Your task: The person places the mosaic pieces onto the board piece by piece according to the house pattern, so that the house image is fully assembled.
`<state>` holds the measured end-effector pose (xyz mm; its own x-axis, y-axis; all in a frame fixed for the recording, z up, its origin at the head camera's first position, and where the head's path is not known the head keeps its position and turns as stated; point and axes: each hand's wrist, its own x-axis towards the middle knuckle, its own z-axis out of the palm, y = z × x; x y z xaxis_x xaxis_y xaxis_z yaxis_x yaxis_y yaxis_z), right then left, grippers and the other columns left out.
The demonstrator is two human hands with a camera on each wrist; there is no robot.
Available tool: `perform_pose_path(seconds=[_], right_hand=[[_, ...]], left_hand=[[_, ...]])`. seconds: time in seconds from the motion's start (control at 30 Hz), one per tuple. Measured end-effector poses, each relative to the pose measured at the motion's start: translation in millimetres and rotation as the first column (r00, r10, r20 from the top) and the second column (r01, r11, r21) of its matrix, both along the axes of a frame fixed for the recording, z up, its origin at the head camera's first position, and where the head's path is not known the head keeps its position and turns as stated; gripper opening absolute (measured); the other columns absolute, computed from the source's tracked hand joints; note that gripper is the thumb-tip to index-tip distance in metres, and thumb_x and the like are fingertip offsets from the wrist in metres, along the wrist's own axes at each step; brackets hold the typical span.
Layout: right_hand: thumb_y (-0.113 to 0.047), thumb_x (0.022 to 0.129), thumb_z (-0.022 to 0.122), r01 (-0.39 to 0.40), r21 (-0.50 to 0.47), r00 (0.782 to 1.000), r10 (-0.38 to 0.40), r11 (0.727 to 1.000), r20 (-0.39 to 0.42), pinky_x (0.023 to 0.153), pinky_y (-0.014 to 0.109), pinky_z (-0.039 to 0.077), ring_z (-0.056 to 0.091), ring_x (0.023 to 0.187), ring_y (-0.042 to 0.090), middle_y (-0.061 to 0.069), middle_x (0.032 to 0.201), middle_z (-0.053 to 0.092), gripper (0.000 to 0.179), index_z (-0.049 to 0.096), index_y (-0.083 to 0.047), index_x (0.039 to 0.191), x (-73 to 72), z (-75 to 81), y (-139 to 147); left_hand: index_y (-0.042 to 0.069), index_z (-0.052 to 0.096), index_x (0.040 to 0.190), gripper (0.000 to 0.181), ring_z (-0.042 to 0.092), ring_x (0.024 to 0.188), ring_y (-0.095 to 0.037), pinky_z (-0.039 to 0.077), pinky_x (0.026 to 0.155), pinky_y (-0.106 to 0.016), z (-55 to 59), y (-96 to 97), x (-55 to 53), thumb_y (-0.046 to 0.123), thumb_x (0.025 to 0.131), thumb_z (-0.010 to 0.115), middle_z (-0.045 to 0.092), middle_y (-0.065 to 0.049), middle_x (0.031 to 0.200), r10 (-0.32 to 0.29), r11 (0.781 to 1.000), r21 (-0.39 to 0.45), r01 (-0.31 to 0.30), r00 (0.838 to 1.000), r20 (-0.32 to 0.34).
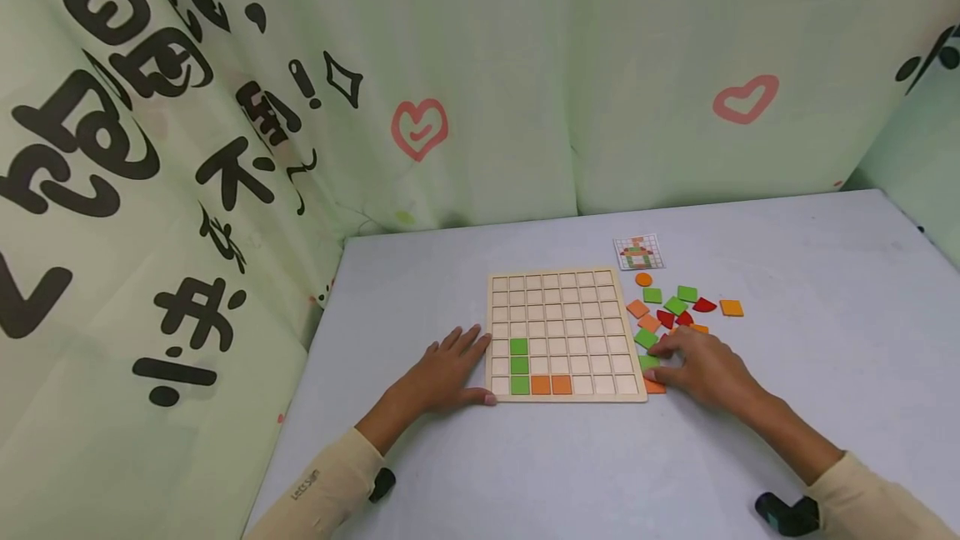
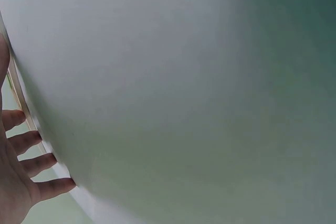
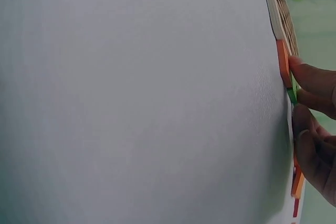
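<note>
A square wooden grid board (image 1: 585, 327) lies on the table. In its lower left cells sit a column of green tiles (image 1: 519, 365) and, beside it along the bottom row, two orange tiles (image 1: 551, 385). My left hand (image 1: 453, 369) rests against the board's left edge, fingers spread and thumb at the lower corner. Just past the right edge, my right hand (image 1: 701, 365) pinches a green square tile (image 1: 648, 362) between thumb and fingers. An orange tile (image 3: 283, 62) lies right by the thumb in the right wrist view. The hand hides some pieces beneath it.
Loose pieces spread right of the board: green squares (image 1: 675, 306), red rounded wedges (image 1: 704, 305), an orange circle (image 1: 643, 279) and a yellow-orange square (image 1: 731, 308). A small pattern card (image 1: 639, 252) lies behind them. A printed curtain (image 1: 495, 90) hangs along the table's back.
</note>
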<state>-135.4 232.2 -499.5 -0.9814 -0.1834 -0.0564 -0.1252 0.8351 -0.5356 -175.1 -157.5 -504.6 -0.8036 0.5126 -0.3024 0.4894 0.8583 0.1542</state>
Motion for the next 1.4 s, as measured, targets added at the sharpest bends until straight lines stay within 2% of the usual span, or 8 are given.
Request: perform_pose_path(seconds=[0.43, 0.6, 0.8, 0.97, 1.1, 1.23, 1.4], right_hand=[[-0.016, 0.079, 0.085, 0.004, -0.037, 1.0, -0.004, 0.999, 0.005, 0.066, 0.028, 0.048, 0.059, 0.087, 0.019, 0.001, 0.09, 0.067, 0.027, 0.072, -0.007, 0.102, 2.3, -1.9, -5.3], [-0.011, 0.082, 0.082, -0.01, -0.085, 0.999, 0.013, 0.996, 0.037, 0.06, 0.023, 0.044, 0.055, 0.084, 0.017, 0.0, 0.09, 0.067, 0.023, 0.073, -0.008, 0.103, 2.2, 0.8, -3.7], [-0.01, 0.085, 0.079, -0.076, -0.088, 0.996, 0.079, 0.993, 0.037, 0.059, 0.021, 0.044, 0.052, 0.079, 0.014, -0.002, 0.088, 0.062, 0.028, 0.072, -0.008, 0.111, -1.2, 5.1, 3.9], [-0.011, 0.087, 0.077, -0.093, -0.092, 0.996, 0.094, 0.991, 0.011, 0.06, 0.021, 0.046, 0.053, 0.079, 0.014, -0.001, 0.09, 0.063, 0.034, 0.071, -0.008, 0.121, -4.9, 10.9, 9.0], [-0.011, 0.088, 0.076, -0.088, -0.133, 0.996, 0.091, 0.987, 0.011, 0.059, 0.022, 0.045, 0.053, 0.074, 0.014, 0.0, 0.089, 0.062, 0.03, 0.072, -0.008, 0.117, -7.3, 14.8, 10.4], [-0.01, 0.088, 0.075, -0.08, -0.209, 0.994, 0.094, 0.975, 0.057, 0.057, 0.022, 0.047, 0.054, 0.063, 0.011, 0.002, 0.087, 0.058, 0.03, 0.07, -0.004, 0.117, -8.9, 15.4, 9.5], [-0.01, 0.089, 0.074, -0.102, -0.309, 0.98, 0.149, 0.946, 0.134, 0.061, 0.022, 0.052, 0.061, 0.071, 0.012, 0.005, 0.092, 0.063, 0.036, 0.066, 0.001, 0.123, -9.4, 15.7, 4.5]], left_hand=[[0.019, 0.024, 0.161, 0.098, 0.022, 0.154, -0.035, 0.033, 0.115, -0.06, 0.0, 0.1, -0.6, 0.072, 0.086, 0.059, 0.022, -0.006, 0.168, -0.003, 1.0, -0.002, 0.003, 1.0, 0.002], [0.019, 0.024, 0.161, 0.099, 0.022, 0.154, -0.035, 0.032, 0.115, -0.06, -0.4, 0.3, -0.6, 0.072, 0.086, 0.06, 0.022, -0.006, 0.168, 0.002, 1.0, 0.0, -0.002, 1.0, 0.009], [0.02, 0.025, 0.161, 0.098, 0.022, 0.154, -0.035, 0.032, 0.116, -0.06, -2.6, 0.1, -1.5, 0.073, 0.086, 0.059, 0.022, -0.005, 0.168, 0.004, 1.0, 0.0, -0.004, 1.0, 0.0], [0.02, 0.025, 0.161, 0.098, 0.021, 0.154, -0.035, 0.032, 0.116, -0.06, -3.1, 0.0, -2.1, 0.073, 0.085, 0.059, 0.022, -0.005, 0.168, 0.005, 1.0, 0.003, -0.005, 1.0, 0.002], [0.02, 0.025, 0.161, 0.099, 0.021, 0.154, -0.035, 0.032, 0.116, -0.06, -3.2, -0.1, -2.2, 0.073, 0.085, 0.059, 0.022, -0.005, 0.168, 0.007, 1.0, 0.006, -0.007, 1.0, 0.003], [0.02, 0.024, 0.161, 0.099, 0.021, 0.154, -0.035, 0.032, 0.116, -0.06, -3.1, -0.2, -1.8, 0.073, 0.086, 0.06, 0.022, -0.005, 0.168, 0.006, 1.0, 0.003, -0.006, 1.0, 0.005], [0.02, 0.025, 0.161, 0.098, 0.022, 0.154, -0.034, 0.032, 0.116, -0.06, -2.2, 0.1, -1.3, 0.072, 0.086, 0.06, 0.022, -0.005, 0.168, 0.005, 1.0, 0.0, -0.005, 1.0, 0.001]])
